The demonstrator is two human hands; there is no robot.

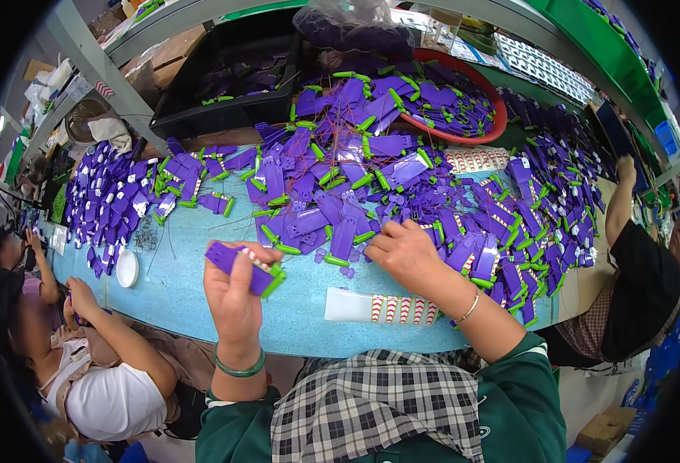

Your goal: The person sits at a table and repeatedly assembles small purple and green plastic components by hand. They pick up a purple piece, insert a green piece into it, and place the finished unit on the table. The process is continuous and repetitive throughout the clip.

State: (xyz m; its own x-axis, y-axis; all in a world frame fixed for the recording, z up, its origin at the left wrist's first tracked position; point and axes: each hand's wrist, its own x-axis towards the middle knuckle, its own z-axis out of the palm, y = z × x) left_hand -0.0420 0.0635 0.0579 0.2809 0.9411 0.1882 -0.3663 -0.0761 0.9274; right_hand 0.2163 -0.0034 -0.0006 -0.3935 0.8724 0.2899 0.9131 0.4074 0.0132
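My left hand grips a flat purple plastic piece with a green end, held above the blue tabletop. The thumb presses on its face. To the right, at the near edge of a heap of purple pieces with green ends, my right hand has its fingertips pinched together; what they hold, if anything, is hidden. Below that hand lies a pale sticker strip bearing red and white chevron stickers.
At the back, a black bin and a red basin hold more purple pieces. A small white bowl stands at left beside another purple heap. Co-workers sit at left and right. A metal post rises at left.
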